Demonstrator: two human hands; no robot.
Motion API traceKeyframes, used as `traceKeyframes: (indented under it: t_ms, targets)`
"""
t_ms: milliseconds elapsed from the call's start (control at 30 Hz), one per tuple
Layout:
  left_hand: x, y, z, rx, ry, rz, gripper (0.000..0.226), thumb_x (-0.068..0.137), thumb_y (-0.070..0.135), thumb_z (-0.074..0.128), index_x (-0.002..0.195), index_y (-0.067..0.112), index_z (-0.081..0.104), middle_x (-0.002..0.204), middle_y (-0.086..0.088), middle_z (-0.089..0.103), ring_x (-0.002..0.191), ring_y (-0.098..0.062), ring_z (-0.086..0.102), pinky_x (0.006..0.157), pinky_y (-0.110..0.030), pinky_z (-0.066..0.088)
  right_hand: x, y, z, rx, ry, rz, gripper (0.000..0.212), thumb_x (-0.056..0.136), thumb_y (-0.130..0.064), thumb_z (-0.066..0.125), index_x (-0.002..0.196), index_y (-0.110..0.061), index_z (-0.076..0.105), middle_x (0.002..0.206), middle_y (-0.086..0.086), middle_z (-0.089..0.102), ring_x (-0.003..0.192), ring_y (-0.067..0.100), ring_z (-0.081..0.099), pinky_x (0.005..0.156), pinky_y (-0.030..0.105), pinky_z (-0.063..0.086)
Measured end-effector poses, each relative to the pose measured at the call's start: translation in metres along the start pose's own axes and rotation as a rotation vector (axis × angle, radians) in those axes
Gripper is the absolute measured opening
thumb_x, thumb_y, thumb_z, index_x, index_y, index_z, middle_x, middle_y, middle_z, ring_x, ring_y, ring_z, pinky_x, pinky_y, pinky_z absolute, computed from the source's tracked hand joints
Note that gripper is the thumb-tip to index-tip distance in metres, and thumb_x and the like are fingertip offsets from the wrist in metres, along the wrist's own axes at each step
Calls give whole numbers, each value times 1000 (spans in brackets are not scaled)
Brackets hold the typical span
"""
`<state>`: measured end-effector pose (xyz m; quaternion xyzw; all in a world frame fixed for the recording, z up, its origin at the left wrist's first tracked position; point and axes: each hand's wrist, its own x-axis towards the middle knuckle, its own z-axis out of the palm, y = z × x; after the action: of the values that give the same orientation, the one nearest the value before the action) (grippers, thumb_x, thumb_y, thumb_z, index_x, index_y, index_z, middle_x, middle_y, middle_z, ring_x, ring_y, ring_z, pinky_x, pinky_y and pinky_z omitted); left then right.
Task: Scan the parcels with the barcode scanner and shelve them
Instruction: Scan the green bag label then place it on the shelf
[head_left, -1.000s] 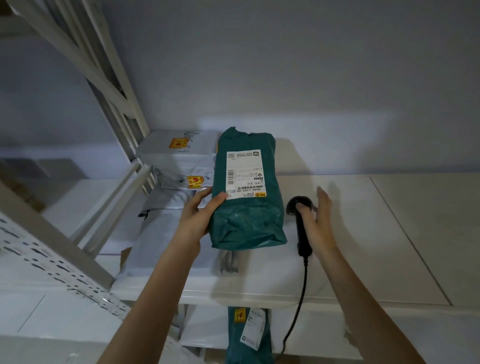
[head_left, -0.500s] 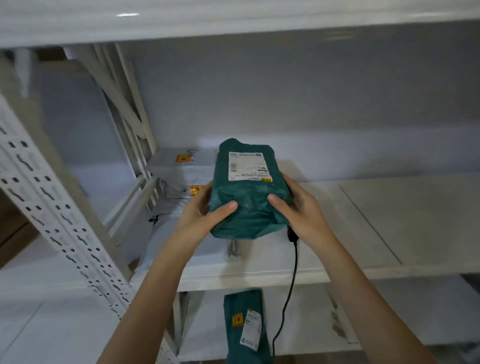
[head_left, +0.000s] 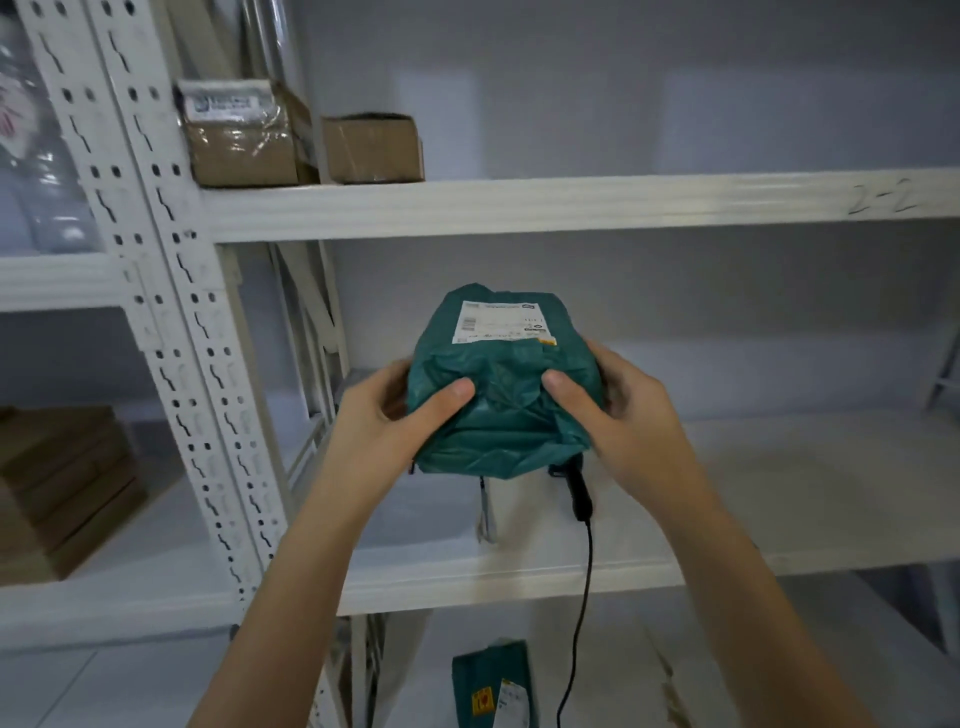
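Observation:
A dark green plastic parcel (head_left: 501, 395) with a white shipping label on top is held in front of the middle shelf (head_left: 519, 577). My left hand (head_left: 387, 415) grips its left side and my right hand (head_left: 618, 410) grips its right side, thumbs pressed on the near face. The black barcode scanner (head_left: 577, 493) lies on the shelf just below the parcel, mostly hidden by it, with its cable (head_left: 582, 613) hanging over the shelf's front edge.
Two brown cardboard boxes (head_left: 301, 137) stand on the upper shelf (head_left: 571, 205), marked 2-2 at right. A perforated white upright (head_left: 176, 332) rises at left. Flat cardboard boxes (head_left: 57, 488) sit on the left bay. Another green parcel (head_left: 491, 686) lies on the lower shelf.
My right hand left the scanner on the shelf and took hold of the parcel's right side. Both hands lifted the parcel. The view tilted upward, bringing the upper shelf in.

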<state>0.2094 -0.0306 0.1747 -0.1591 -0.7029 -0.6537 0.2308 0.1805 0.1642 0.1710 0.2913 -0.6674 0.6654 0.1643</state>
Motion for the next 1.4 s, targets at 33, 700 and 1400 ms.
traceKeyframes:
  t_ms: [33, 700, 1400]
  targets:
    - [0, 11, 0, 6, 6, 32, 33, 62, 41, 72, 94, 34, 66, 88, 21, 74, 82, -2, 71, 63, -13, 54, 2, -10, -1, 0, 8, -16, 40, 73, -44, 65, 111, -35, 61, 105, -13, 72, 99, 8, 68, 77, 22, 56]
    - [80, 139, 20, 95, 84, 424, 24, 68, 49, 66, 84, 32, 70, 81, 18, 75, 76, 0, 71, 58, -9, 51, 100, -136, -37, -223, 56, -421, 21, 79, -51, 63, 91, -35, 70, 87, -20, 74, 82, -2, 69, 66, 13, 54]
    - [211, 72, 39, 942, 285, 216, 48, 93, 41, 51, 123, 3, 51, 111, -15, 64, 100, -31, 62, 78, -39, 52, 228, -29, -47, -549, 112, -144, 57, 94, -51, 42, 136, -13, 46, 143, 3, 48, 134, 20, 42, 111, 36, 33]
